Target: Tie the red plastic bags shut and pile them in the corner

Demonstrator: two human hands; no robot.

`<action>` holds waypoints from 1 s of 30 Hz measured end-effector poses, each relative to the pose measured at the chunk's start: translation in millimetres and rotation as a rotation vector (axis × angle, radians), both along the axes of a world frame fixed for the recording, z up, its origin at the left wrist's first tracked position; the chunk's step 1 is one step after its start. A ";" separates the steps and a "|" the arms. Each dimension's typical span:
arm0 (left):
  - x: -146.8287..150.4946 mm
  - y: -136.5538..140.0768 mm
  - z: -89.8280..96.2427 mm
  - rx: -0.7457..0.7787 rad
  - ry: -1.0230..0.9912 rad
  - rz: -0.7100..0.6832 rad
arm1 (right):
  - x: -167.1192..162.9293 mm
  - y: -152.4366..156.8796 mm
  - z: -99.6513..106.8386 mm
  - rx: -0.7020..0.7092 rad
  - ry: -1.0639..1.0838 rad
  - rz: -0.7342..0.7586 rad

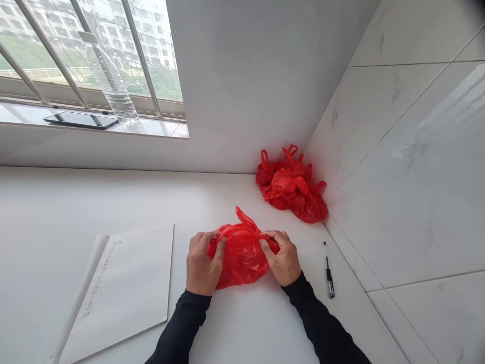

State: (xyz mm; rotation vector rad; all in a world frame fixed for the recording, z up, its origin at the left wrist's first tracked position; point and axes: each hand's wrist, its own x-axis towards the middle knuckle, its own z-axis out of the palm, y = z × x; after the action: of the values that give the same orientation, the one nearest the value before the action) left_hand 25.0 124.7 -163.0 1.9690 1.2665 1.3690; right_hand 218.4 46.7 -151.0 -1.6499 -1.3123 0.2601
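Note:
A crumpled red plastic bag (244, 255) rests on the white table between my two hands, one handle loop sticking up at its far side. My left hand (204, 260) pinches the bag's left edge between thumb and fingers. On the opposite side, my right hand (282, 255) grips the right edge in the same way, thumb toward the middle. Whatever the bag may contain cannot be made out through the thin plastic.
More red plastic bags (291, 187) lie heaped in the far right corner against the walls. An open notebook (125, 293) with handwriting is at left, a black pen (329, 278) at right. On the windowsill are a water bottle (113, 86) and a dark flat device (81, 120).

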 end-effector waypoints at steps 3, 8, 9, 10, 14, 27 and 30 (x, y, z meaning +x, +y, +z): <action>-4.4 3.2 3.6 -0.017 -0.122 0.194 | 6.3 1.9 -2.3 0.077 0.131 -0.138; -4.8 -3.6 26.3 -0.239 -0.364 0.261 | 6.8 4.5 -3.4 0.221 0.128 -0.244; -4.3 -5.2 29.3 -0.302 -0.425 0.212 | 4.0 3.1 -1.6 0.259 0.085 -0.262; -4.1 -6.1 30.9 -0.350 -0.472 0.169 | 0.2 1.0 1.4 0.309 0.036 -0.281; -8.6 -0.4 23.7 -0.404 -0.566 0.051 | -23.5 -8.4 26.4 0.581 -0.151 -0.125; -14.2 6.2 28.4 -0.492 -0.589 0.117 | -32.0 41.1 93.0 -0.554 -0.692 0.496; -17.0 5.6 36.5 -0.565 -0.659 0.075 | -25.3 32.8 99.5 -0.580 -0.682 0.511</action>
State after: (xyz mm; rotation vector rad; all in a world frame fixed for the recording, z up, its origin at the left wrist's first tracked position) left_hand 7.9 130.2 -126.4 0.9872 1.2166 1.3371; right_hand 193.1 79.5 -51.5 -1.9325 -2.3513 0.4321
